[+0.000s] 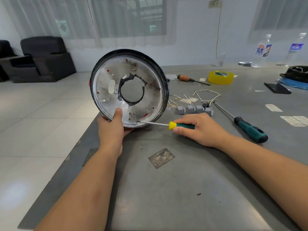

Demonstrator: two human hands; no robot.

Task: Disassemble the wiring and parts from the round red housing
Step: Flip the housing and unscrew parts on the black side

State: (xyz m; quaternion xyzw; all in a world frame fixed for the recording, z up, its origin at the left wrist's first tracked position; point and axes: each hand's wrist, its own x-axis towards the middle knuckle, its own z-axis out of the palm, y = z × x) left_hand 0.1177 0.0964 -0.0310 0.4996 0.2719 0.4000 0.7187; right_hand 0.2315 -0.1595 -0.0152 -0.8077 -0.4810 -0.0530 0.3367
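Grey metal worktable (175, 189) in a tiled room, sheer curtains behind. I see the round housing (128, 88) stood on edge near the table's left edge, tilted back, bare metal inside facing me, black rim, bits of red showing through the holes, big centre hole ringed with torn black tape. Left hand (111, 129) grips its lower rim, thumb pressed on the inner face, fingers wrapped under and behind. Right hand (198, 129) grasps a small screwdriver (166, 125) with a yellow-and-green handle; shaft lies nearly level, tip touching a screw point at the housing's bottom inner face.

Just right of the housing, on the table: a row of small grey relay-like blocks (194, 109) and loose white wires with brass terminals (198, 96). A larger teal-handled screwdriver (246, 127) lies beside them, further right. Behind: an orange-handled screwdriver (191, 79), a yellow tape roll (220, 77), two plastic bottles (263, 50) at the far edge, and a black part on something blue (295, 79) at far right. Dark armchairs (43, 59) by the left wall.
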